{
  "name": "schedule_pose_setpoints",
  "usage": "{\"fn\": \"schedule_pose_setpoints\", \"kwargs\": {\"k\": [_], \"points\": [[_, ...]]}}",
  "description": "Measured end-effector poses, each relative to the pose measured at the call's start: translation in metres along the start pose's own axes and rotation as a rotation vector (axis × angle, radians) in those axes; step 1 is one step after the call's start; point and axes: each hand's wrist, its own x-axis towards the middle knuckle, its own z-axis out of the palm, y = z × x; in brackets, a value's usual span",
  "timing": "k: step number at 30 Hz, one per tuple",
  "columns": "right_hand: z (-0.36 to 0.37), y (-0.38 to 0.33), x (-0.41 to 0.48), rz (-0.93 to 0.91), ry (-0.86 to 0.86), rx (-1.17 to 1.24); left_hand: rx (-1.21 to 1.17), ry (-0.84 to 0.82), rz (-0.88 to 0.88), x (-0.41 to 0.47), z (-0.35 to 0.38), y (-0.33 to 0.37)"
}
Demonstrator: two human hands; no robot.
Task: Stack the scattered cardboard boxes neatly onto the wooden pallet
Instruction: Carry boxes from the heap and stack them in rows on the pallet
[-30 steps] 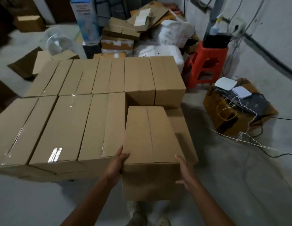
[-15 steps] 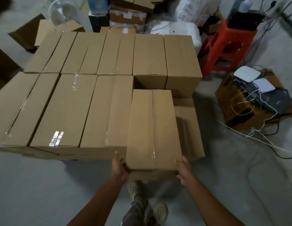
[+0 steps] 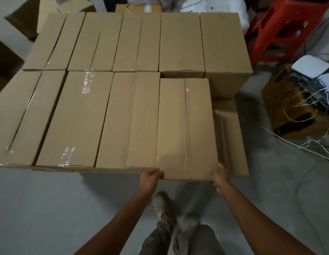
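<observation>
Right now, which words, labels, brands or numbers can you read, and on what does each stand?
None is readable.
The plain brown cardboard boxes show only clear tape.
The black marks on the yellow-brown carton at the right are too blurred to read.

The end box (image 3: 185, 126) is sitting at the right end of the near row (image 3: 75, 118), touching its left neighbour and resting on a lower box (image 3: 229, 137) that is sticking out to its right. Behind it, the far row (image 3: 138, 43) of five boxes is running left to right. The left hand (image 3: 150, 176) is gripping the end box's near left corner, and the right hand (image 3: 219, 174) is gripping its near right corner. The person's feet (image 3: 161, 205) are standing on the floor just before the stack. Well apart to the right, a floor box (image 3: 281, 111) is carrying routers (image 3: 309, 66), with cables (image 3: 288, 140) trailing before it and a stool (image 3: 281, 28) standing behind it.
</observation>
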Motion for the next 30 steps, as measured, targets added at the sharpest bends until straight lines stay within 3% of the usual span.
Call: {"fn": "schedule_pose_setpoints", "kwargs": {"k": [7, 10, 12, 15, 18, 21, 30], "points": [[0.003, -0.016, 0.006, -0.032, -0.051, -0.059, 0.155, 0.071, 0.093, 0.019, -0.005, 0.001], [-0.002, -0.021, -0.003, -0.078, -0.071, -0.14, 0.456, 0.138, 0.301, 0.021, -0.01, -0.007], [-0.004, -0.025, -0.016, -0.191, -0.03, -0.436, 0.693, 0.172, 0.496, 0.027, -0.013, -0.014], [0.003, -0.024, -0.035, -0.667, 0.059, -1.067, 1.02, 0.102, 0.628, 0.046, -0.019, -0.02], [0.023, -0.02, -0.032, -0.891, -0.05, -1.345, 1.338, 0.041, 0.692, 0.073, -0.029, -0.026], [0.041, -0.024, -0.025, -0.886, -0.083, -1.405, 1.455, 0.037, 0.699, 0.095, -0.032, -0.03], [0.06, -0.037, -0.023, -0.787, -0.061, -1.397, 1.422, 0.109, 0.74, 0.105, -0.027, -0.037]]}}
